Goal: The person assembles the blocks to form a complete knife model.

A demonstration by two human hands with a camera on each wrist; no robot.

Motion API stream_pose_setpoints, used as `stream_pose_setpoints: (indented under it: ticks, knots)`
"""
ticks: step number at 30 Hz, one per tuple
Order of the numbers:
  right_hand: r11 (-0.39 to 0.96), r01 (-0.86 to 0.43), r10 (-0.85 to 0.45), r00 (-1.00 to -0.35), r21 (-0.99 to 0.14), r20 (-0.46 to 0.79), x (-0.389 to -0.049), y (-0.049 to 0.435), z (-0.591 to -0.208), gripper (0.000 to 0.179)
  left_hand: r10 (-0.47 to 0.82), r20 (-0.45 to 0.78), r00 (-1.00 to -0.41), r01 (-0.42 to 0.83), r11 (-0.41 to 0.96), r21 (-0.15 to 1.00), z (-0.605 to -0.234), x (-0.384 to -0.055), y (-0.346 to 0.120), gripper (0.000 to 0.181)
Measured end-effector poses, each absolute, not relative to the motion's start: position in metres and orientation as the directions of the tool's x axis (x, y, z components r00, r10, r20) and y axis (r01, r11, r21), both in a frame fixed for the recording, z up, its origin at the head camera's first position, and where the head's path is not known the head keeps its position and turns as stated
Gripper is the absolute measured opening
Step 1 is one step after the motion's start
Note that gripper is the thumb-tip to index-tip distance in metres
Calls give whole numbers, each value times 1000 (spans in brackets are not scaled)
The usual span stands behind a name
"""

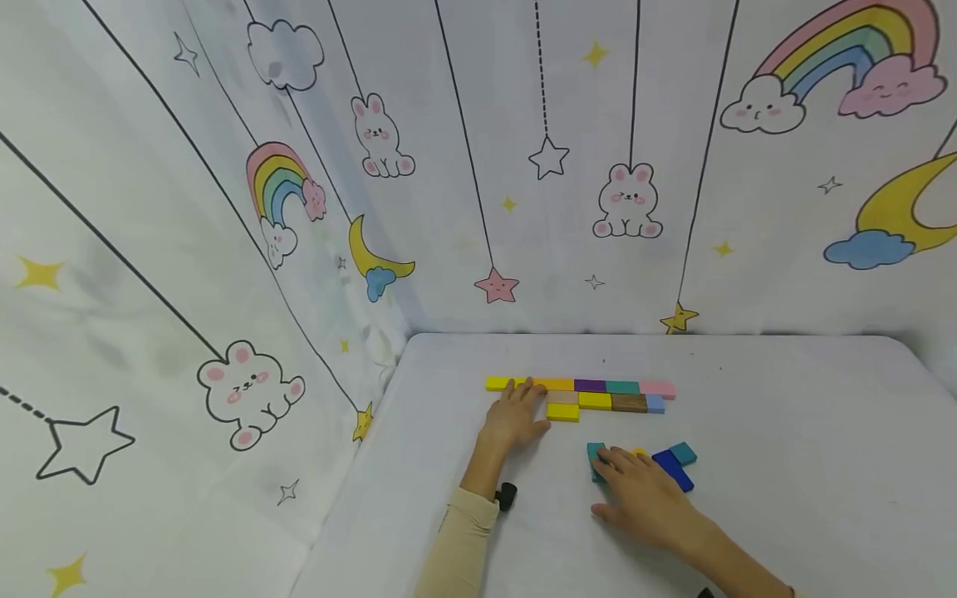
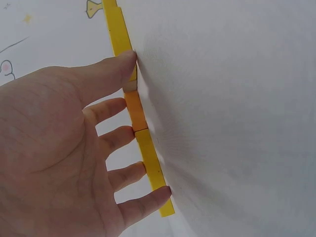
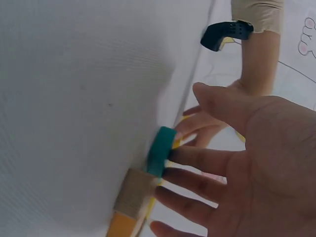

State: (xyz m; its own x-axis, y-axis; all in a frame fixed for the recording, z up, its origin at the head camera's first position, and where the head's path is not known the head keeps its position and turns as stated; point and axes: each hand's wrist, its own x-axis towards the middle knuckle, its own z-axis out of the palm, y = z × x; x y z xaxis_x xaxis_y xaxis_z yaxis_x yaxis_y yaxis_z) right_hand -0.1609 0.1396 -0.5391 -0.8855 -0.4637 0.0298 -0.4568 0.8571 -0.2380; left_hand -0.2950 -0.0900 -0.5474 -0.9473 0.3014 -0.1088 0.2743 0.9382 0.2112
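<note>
in my head view the right hand point(image 1: 646, 498) hides much of the loose pile: i get the top of a loose teal block point(image 1: 594, 447), a sliver of yellow-orange point(image 1: 639, 452), and, past the knuckles, a dark blue block point(image 1: 673, 470) touching a blue-green block point(image 1: 684, 453). the right wrist view adds a wooden block point(image 3: 134, 192) against the teal one, then an orange piece point(image 3: 122, 225) cut off by the lower border. that hand has its fingers spread and extended, fingertips at the teal block, gripping nothing; whether they press on it i cannot tell. the left hand point(image 1: 514, 419) also lies spread, fingers lightly bent, tips along the upper yellow block point(image 1: 498, 383) and the orange block point(image 1: 555, 384), thumb at the lower yellow block point(image 1: 562, 414), with nothing clasped. its fingers cover the joint between those first two from above, though the left wrist view shows it. rightward the top row runs on through purple point(image 1: 591, 386), teal point(image 1: 623, 388) and pink point(image 1: 658, 390); beneath sit tan point(image 1: 562, 398), yellow point(image 1: 596, 401), brown point(image 1: 629, 404) and light blue point(image 1: 655, 404). a strip of white cloth point(image 1: 807, 448) separates the top row from the table's far edge, and a broad stretch gives me room rightward. between rows and pile the gap is narrower. the right forearm point(image 1: 736, 565) leaves through the bottom border, taking most of its wrist camera point(image 1: 706, 593) with it.
</note>
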Motion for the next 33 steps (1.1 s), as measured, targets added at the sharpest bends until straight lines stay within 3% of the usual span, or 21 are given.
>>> stream_pose_setpoints:
  ticks: [6,13,23,33]
  knots:
    - [840,-492,-485,-870,-230,89,-166,138,-547,75,299,-114,-947,272,940,207,-548,-295,-89,62]
    - [817,-497,-516,-857,-294,14,-169,136,-546,85,302,-105,-948,278,940,199,-546,-293,-90,63]
    - [800,-553,-555,-829,-233,66,-169,144,-551,83,306,-107,-946,280,938,202,-548,-294,-89,62]
    - [842,-515,-516,-856,-158,39,-172,142,-551,82,310,-103,-945,285,937,203,-546,-294,-90,61]
